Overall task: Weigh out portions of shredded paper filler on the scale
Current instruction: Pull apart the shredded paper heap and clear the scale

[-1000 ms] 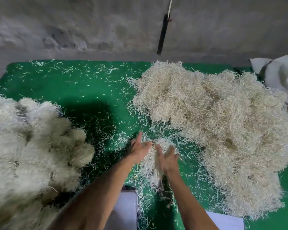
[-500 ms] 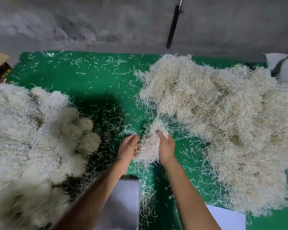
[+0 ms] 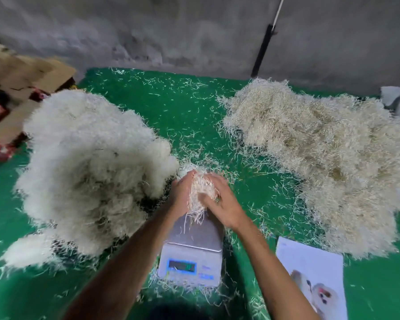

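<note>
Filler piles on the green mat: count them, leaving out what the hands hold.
2. A whiter pile lies left of the scale; a yellower pile lies to its right. More may lie outside the frame.

Two bare forearms without sleeves, a ring with a dark stone (image 3: 217,199) on the right hand (image 3: 222,204)
</note>
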`<state>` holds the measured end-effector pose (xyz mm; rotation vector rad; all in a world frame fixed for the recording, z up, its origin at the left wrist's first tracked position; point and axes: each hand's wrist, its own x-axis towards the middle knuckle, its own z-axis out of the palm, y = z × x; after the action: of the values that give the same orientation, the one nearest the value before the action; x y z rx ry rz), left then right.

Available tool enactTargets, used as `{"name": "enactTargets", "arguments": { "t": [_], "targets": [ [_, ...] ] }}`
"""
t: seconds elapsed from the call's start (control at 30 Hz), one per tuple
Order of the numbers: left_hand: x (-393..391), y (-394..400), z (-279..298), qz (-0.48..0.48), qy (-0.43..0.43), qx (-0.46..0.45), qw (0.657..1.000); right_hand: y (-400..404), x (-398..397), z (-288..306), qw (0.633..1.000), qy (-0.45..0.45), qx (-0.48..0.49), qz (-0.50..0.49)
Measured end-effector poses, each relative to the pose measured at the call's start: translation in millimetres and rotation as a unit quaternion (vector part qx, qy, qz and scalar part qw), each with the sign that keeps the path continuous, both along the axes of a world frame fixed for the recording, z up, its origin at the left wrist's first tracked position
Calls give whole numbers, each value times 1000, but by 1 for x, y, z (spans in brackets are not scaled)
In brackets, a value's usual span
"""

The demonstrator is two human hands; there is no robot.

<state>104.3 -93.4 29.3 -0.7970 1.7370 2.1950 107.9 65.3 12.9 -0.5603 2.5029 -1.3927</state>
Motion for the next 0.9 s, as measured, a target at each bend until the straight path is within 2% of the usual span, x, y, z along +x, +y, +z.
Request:
{"name": "enactTargets", "arguments": {
  "t": [0.07,0.13,0.2,0.27,0.37,0.4,0.5,0.6,0.77,0.9],
  "targets": [
    [16,-15,-11,-66,-10,-25,997,0,17,-7,1000,13,-4,-13],
    [30,-22,-26,-120,-7,-102,987,-1,29,-15,999,28,13,-43],
    [44,-23,-30,-71,-19,-163,984,-1,36,-19,995,33,38,-90],
    [50,-26,-35,-3,36,-215,976,-4,42,-20,989,23,91,-118],
    [62,-37,-40,-13,80,-267,960,-7,53,-26,974,-19,210,-88],
    [67,-42,-43,-30,79,-283,955,-5,57,-27,972,-28,215,-95],
    [76,-54,-44,-60,99,-302,946,7,64,-27,972,-33,104,-209],
    [83,-60,-39,-76,134,-299,942,15,68,-26,954,0,67,-292],
    [97,-57,-35,-96,153,-268,946,16,74,-30,955,-31,22,-295],
    [98,-54,-34,-77,149,-257,952,21,77,-31,944,-32,23,-326]
  ]
}}
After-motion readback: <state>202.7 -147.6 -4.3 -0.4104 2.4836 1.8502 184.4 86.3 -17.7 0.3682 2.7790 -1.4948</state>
